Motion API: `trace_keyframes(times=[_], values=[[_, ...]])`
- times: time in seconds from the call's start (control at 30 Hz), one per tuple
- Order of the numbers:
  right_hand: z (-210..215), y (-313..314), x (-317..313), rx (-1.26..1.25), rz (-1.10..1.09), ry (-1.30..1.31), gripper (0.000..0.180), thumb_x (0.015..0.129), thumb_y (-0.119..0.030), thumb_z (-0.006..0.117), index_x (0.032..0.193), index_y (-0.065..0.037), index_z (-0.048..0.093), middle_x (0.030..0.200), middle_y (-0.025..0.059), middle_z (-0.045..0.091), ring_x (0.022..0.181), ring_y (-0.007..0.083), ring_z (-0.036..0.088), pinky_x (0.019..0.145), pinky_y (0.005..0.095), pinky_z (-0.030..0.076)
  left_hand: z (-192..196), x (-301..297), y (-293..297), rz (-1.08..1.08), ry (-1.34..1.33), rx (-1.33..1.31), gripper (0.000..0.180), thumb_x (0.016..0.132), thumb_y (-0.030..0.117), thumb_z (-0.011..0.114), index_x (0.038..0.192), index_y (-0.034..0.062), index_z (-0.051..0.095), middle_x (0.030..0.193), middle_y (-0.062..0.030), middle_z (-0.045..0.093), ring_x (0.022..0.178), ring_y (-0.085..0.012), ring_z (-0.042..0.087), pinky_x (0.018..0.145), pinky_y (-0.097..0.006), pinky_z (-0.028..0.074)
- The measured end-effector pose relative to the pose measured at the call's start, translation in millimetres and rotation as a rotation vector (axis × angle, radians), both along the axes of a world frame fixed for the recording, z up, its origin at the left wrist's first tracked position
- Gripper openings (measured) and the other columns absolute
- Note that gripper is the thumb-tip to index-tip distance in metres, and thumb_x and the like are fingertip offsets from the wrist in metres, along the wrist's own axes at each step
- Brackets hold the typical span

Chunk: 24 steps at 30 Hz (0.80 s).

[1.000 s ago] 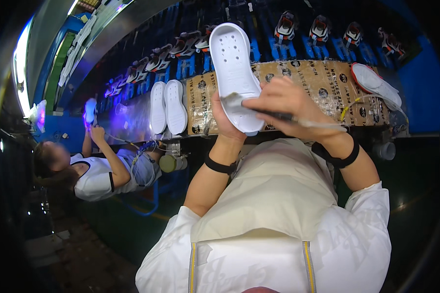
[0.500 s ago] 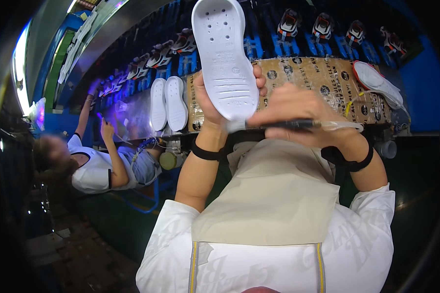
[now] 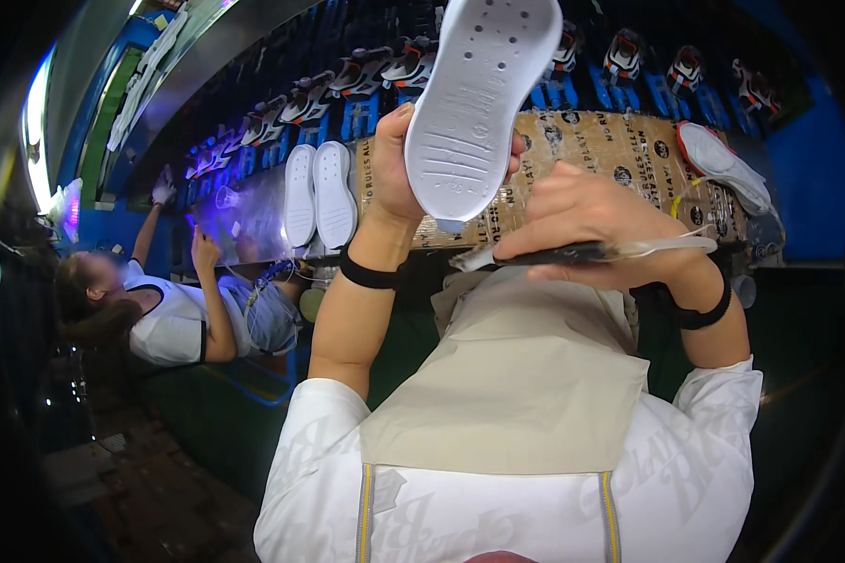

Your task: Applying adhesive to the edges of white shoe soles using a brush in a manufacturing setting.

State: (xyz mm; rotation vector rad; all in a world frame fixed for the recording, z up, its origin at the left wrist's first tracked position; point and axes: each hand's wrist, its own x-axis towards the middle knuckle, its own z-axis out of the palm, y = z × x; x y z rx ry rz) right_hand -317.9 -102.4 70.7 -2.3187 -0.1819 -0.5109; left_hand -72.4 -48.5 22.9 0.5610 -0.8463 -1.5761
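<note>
— Start at the fingers: what have we got?

— Our left hand (image 3: pixel 406 174) is closed around the heel end of a white shoe sole (image 3: pixel 479 98), thumb on one edge, fingertips showing past the other. Our right hand (image 3: pixel 591 230) is clenched on a slim dark-handled brush (image 3: pixel 582 253), its pale tip lying toward our left, just under the sole's heel without clearly touching it.

— And where is the sole?

— Raised in the air in front of us, above the near edge of the bench, tread side facing us. Its long axis runs nearly upright, tilted a little to the right, toe toward the top, heel down in our grip.

— How far along do we judge the work?

— Mid-way on this piece, we would say: the tread looks clean and dry, and whether any coating is on it we cannot tell. Two white soles (image 3: pixel 319 192) lie side by side on the cardboard-covered bench (image 3: pixel 629 150) at its left end, another shoe (image 3: pixel 723 169) at the right edge, so some appear dealt with and this one is in hand.

— Anyone else?

— A co-worker (image 3: pixel 174 319) in white at far left, arms raised toward a row of shoes (image 3: pixel 366 80) on the blue rack behind.
</note>
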Motion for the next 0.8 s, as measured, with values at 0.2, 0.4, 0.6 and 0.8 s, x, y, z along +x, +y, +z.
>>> trace_keyframes(times=[0.2, 0.4, 0.6, 0.8], values=[[-5.9, -2.6, 1.8, -0.175, -0.138, -0.023, 0.033, 0.084, -0.016, 0.080, 0.116, -0.011, 0.074, 0.086, 0.0059, 0.062, 0.086, 0.0261, 0.058, 0.082, 0.0411, 0.043, -2.3, 1.5, -8.0, -0.064, -0.131, -0.023, 0.075, 0.101, 0.050, 0.029, 0.141, -0.0087, 0.052, 0.116, -0.0325, 0.068, 0.099, -0.0382, 0.072, 0.088, -0.045, 0.060], [-3.3, 1.0, 2.4, -0.173, -0.237, -0.088, 0.032, 0.085, -0.011, 0.079, 0.116, -0.011, 0.074, 0.091, 0.0063, 0.063, 0.091, 0.0258, 0.060, 0.086, 0.0421, 0.043, 5.5, 12.8, -10.3, -0.019, -0.247, 0.054, 0.056, 0.105, 0.038, 0.036, 0.124, -0.0050, 0.066, 0.107, -0.0193, 0.076, 0.089, -0.0241, 0.076, 0.078, -0.033, 0.061], [2.2, 3.0, -0.4, -0.137, -0.068, -0.016, 0.033, 0.082, -0.010, 0.080, 0.114, -0.011, 0.074, 0.086, 0.0051, 0.061, 0.088, 0.0252, 0.058, 0.086, 0.0416, 0.043, 10.7, 18.7, -11.8, -0.086, -0.334, 0.166, 0.049, 0.104, 0.038, 0.045, 0.118, -0.0029, 0.068, 0.103, -0.0168, 0.075, 0.086, -0.0219, 0.075, 0.074, -0.030, 0.060], [7.0, 1.9, 2.5, -0.163, -0.065, 0.003, 0.036, 0.080, -0.011, 0.082, 0.114, -0.011, 0.074, 0.083, 0.0045, 0.058, 0.085, 0.0253, 0.056, 0.083, 0.0408, 0.043, 19.3, 20.4, -9.5, -0.028, -0.356, 0.282, 0.046, 0.104, 0.039, 0.048, 0.117, -0.0006, 0.068, 0.101, -0.0144, 0.075, 0.081, -0.0205, 0.075, 0.073, -0.031, 0.061]])
